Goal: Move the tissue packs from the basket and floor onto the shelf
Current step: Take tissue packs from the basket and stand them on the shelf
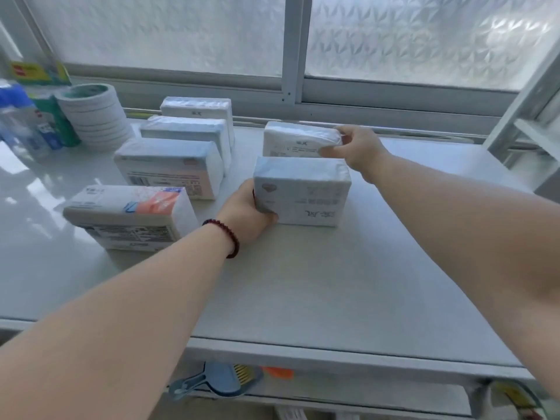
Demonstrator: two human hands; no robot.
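White plastic-wrapped tissue packs stand on a glossy white shelf under a frosted window. Both of the person's bare arms reach forward over it.

At the centre of the shelf top, the left hand grips the left end of the near tissue pack, fingers curled round its lower corner while the pack rests on the surface. A dark bead bracelet circles that wrist. Toward 1 o'clock from that pack and just behind it, the right hand pinches the right end of the far tissue pack, thumb under and fingers over.

Four more tissue packs run in a staggered row from 11 o'clock down to 9 o'clock: the back pack, the second pack, the third pack, and the front pack with orange print. A stack of tape rolls and some bottles sit at 10 o'clock.

These packs look light and soft; the film wrap is probably slick and would dent under a hard squeeze. Short ends seem the best hold, as both hands have them now. No basket or floor is in view, so I cannot tell how many packs remain.
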